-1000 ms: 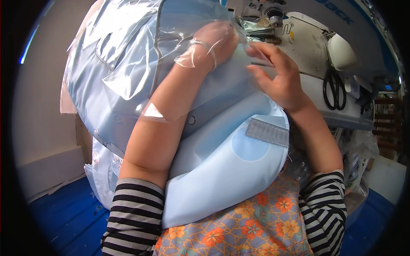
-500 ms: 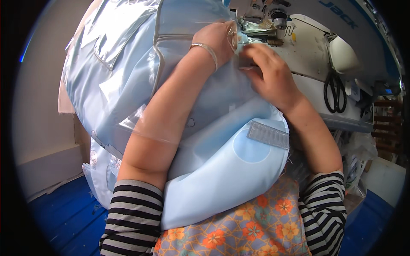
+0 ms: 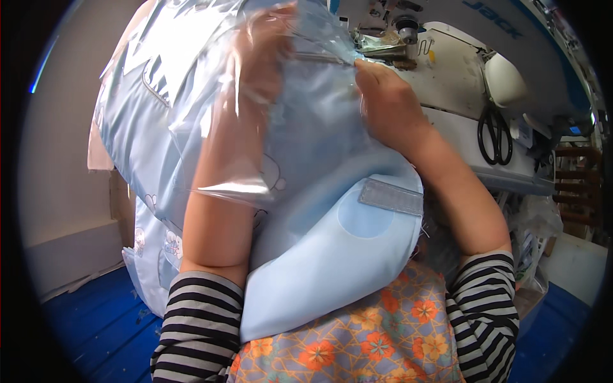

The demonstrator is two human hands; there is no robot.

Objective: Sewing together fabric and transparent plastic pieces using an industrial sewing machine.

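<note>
Light blue fabric (image 3: 319,115) lies across my lap and up to the sewing machine (image 3: 440,19), its near part folded over with a grey hook-and-loop strip (image 3: 391,196). A clear plastic sheet (image 3: 239,190) drapes over the fabric and over my left forearm. Beneath that plastic, my left hand (image 3: 262,54) is raised at the upper middle, smeared by motion and glare, so its fingers cannot be made out. My right hand (image 3: 391,105) is closed on the fabric's edge, just in front of the machine's needle area, with fingertips pinched together.
Black-handled scissors (image 3: 495,135) rest on the right side of the white machine bed (image 3: 447,70). A rounded white part (image 3: 504,80) stands beside them. Plastic bags (image 3: 536,217) hang below the table at right. The floor (image 3: 96,319) is blue, and a pale wall (image 3: 70,159) stands left.
My left hand has moved left, away from the needle area, lifting the plastic sheet over it. My right hand has closed on the fabric edge and shifted slightly left.
</note>
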